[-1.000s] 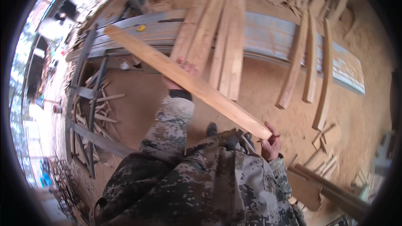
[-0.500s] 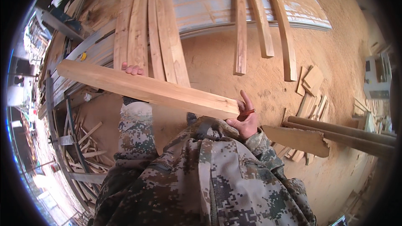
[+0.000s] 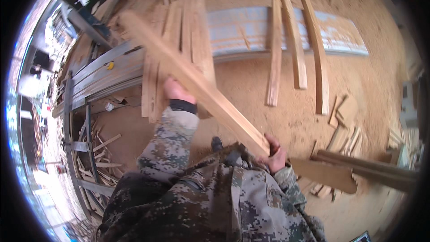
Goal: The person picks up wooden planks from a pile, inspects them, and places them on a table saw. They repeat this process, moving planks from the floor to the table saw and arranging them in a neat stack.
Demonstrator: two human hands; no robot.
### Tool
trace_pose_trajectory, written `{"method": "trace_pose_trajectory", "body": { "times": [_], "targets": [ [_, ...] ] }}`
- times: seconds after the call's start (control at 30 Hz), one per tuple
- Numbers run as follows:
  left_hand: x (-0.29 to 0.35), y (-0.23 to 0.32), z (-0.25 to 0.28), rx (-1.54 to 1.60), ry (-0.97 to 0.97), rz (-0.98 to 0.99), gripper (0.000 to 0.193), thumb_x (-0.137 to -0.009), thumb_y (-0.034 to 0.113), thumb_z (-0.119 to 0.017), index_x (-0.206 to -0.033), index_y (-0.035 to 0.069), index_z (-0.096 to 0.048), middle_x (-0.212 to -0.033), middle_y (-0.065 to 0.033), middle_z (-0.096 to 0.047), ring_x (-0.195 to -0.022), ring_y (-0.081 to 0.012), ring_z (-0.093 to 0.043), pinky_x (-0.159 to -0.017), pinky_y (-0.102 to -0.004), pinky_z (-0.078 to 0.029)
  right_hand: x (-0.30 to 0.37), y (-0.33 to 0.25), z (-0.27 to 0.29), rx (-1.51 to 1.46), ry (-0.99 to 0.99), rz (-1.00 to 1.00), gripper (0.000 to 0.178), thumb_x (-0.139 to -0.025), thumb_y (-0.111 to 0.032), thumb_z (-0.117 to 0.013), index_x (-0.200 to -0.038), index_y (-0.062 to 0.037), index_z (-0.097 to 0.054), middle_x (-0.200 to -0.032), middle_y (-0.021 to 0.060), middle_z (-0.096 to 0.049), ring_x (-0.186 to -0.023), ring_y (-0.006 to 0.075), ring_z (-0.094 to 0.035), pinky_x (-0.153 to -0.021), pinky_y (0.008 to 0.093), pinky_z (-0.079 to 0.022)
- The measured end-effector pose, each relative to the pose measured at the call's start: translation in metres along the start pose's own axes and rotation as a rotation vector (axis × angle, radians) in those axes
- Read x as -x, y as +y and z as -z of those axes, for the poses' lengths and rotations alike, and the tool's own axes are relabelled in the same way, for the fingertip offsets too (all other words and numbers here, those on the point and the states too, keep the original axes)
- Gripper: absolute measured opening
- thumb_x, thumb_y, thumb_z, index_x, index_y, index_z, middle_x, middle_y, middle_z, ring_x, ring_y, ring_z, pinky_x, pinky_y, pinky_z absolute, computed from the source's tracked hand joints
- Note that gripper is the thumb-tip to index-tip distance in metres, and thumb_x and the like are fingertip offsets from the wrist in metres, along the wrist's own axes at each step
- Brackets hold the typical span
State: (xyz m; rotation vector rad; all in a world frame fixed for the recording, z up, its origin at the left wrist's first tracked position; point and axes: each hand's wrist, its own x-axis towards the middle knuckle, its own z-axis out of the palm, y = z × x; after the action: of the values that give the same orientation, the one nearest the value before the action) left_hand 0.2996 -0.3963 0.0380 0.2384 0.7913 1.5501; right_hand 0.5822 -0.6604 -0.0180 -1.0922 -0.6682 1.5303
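A long, squared wooden beam (image 3: 204, 88) slants across in front of me, its far end up at the left and its near end close to my waist. My left hand (image 3: 178, 90) supports it from the left side around the middle, with most fingers hidden behind the wood. At the near end, my right hand (image 3: 275, 156) grips the beam with thumb and fingers around it. The far part of the beam is blurred by motion. Beyond it, several planks (image 3: 204, 40) lie side by side, partly covered by the beam.
Three narrow beams (image 3: 317, 54) rest across a dusty metal sheet stack (image 3: 242, 31). To the right lie brown poles (image 3: 367, 166), a torn-edged board (image 3: 324, 175) and wood offcuts (image 3: 347, 112). A metal frame (image 3: 69, 121) with scrap wood stands at left. A yellow tape-like item (image 3: 110, 66) lies beyond it.
The beam has swung from nearly crosswise to a steeper slant, its far end moving away and rightward. My left arm has reached farther forward. The reddish stick at my right hand no longer shows clearly.
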Motion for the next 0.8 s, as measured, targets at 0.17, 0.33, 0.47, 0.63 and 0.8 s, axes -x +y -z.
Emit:
{"method": "trace_pose_trajectory", "body": {
  "times": [0.17,0.33,0.47,0.63,0.8],
  "targets": [
    [0.003,-0.054,-0.041,0.077,-0.196,0.234,0.03,-0.098,0.026,-0.052,-0.119,0.006,-0.058,-0.106,-0.0093,-0.065,-0.1,-0.0269,-0.061,-0.091,-0.0414,-0.049,-0.004,-0.003,-0.015,0.147,-0.101,-0.223,0.072,-0.065,0.002,-0.087,-0.129,0.0016,-0.055,-0.118,0.0055,-0.066,-0.107,0.0133,-0.061,-0.095,0.0292,-0.047],
    [0.039,-0.109,-0.034,-0.364,-0.166,0.336,0.059,-0.095,0.023,-0.058,-0.146,0.004,-0.035,-0.104,-0.0021,-0.064,-0.098,-0.0152,-0.059,-0.087,-0.0342,-0.047,-0.016,-0.004,-0.015,-0.049,-0.141,-0.276,0.049,-0.072,0.004,-0.081,-0.117,0.0001,-0.061,-0.101,0.0025,-0.069,-0.083,0.01,-0.064,-0.073,0.0232,-0.051],
    [0.043,-0.137,-0.01,-0.455,-0.079,0.408,0.084,-0.088,0.012,-0.064,-0.153,0.0,-0.012,-0.1,-0.0077,-0.063,-0.083,-0.0172,-0.063,-0.072,-0.0297,-0.05,-0.033,0.009,-0.013,0.041,-0.069,-0.374,0.031,-0.076,0.001,-0.078,-0.105,-0.0003,-0.066,-0.089,0.0009,-0.069,-0.076,0.0096,-0.062,-0.065,0.0229,-0.049],
    [0.048,-0.161,0.033,-0.903,-0.074,0.412,0.071,-0.082,0.009,-0.07,-0.14,-0.004,-0.031,-0.085,-0.0067,-0.059,-0.07,-0.0145,-0.059,-0.057,-0.0308,-0.047,-0.05,0.023,-0.012,0.131,0.043,-0.431,0.022,-0.075,-0.001,-0.078,-0.095,-0.0009,-0.068,-0.081,0.0005,-0.068,-0.069,0.0107,-0.061,-0.064,0.0251,-0.048],
    [0.075,-0.166,0.058,-0.884,-0.11,0.519,0.05,-0.081,0.007,-0.071,-0.12,-0.009,-0.044,-0.087,-0.0091,-0.061,-0.073,-0.0156,-0.061,-0.06,-0.0306,-0.049,-0.054,0.029,-0.012,0.089,0.002,-0.394,0.022,-0.074,0.003,-0.079,-0.092,-0.0012,-0.068,-0.08,0.0013,-0.068,-0.069,0.0099,-0.062,-0.064,0.0237,-0.05]
  ]
}}
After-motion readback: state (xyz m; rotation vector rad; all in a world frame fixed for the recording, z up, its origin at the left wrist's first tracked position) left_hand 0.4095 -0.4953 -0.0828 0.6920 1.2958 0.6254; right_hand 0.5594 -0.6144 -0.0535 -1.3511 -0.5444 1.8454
